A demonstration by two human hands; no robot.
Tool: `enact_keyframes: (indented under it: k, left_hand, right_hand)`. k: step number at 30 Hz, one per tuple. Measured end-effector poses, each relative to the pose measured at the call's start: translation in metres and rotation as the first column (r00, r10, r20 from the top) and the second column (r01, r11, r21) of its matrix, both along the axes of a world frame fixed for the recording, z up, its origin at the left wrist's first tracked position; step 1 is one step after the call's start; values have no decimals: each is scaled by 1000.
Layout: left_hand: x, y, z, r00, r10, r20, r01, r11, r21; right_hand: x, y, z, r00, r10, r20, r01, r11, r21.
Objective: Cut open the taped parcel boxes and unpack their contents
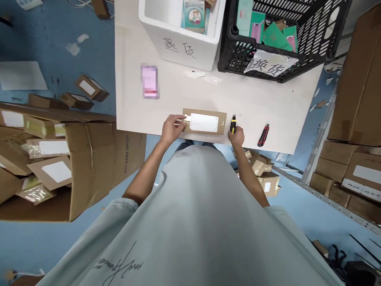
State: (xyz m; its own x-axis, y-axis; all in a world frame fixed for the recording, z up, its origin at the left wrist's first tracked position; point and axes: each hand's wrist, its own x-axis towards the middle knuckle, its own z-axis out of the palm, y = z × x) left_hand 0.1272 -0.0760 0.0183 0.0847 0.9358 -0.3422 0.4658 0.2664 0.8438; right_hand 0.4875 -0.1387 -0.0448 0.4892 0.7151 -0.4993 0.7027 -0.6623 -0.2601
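right grip (237, 136) holds a cutter (233, 123), a small gap off the carton (204, 122), whose left edge the parted left grip (172, 128) touches.

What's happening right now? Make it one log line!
Left hand: touching box at left end | Right hand: holding yellow cutter | Red cutter: lying on table

A white table (184, 89) carries a flat, labelled brown box (204, 121) at the left hand's (173, 128) fingertips. A red-and-black cutter (263, 135) lies right of the right hand (237, 137). Beyond the left hand, slightly leftward, is a blurred pink item (150, 81). Farther out than both hands stand a white bin (181, 45) and, to its right, a black crate (238, 55).
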Motion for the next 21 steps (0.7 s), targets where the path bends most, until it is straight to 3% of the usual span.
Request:
enact_keyframes:
  k: [3,6,10,15,18,21]
  left_hand:
    - [-3,4,-7,1000,-9,19,8,1000,12]
    - [-7,8,-15,998,-32,62,31,999,14]
    - [-11,12,-25,989,-61,131,60,998,13]
    - [-14,16,-36,972,-106,208,104,994,21]
    - [-16,17,-42,959,-133,250,131,991,22]
    - [-16,19,-47,947,-147,285,147,989,24]
  right_hand:
    - [3,0,4,997,-52,-63,54,998,30]
    - [10,-1,23,970,-120,-213,148,981,121]
    - [8,-3,69,912,-54,-406,165,956,243]
    - [-24,12,127,891,14,-455,141,942,306]
    - [-53,25,148,910,117,-399,20,946,324]
    - [-84,38,161,898,360,-253,-290,917,273]
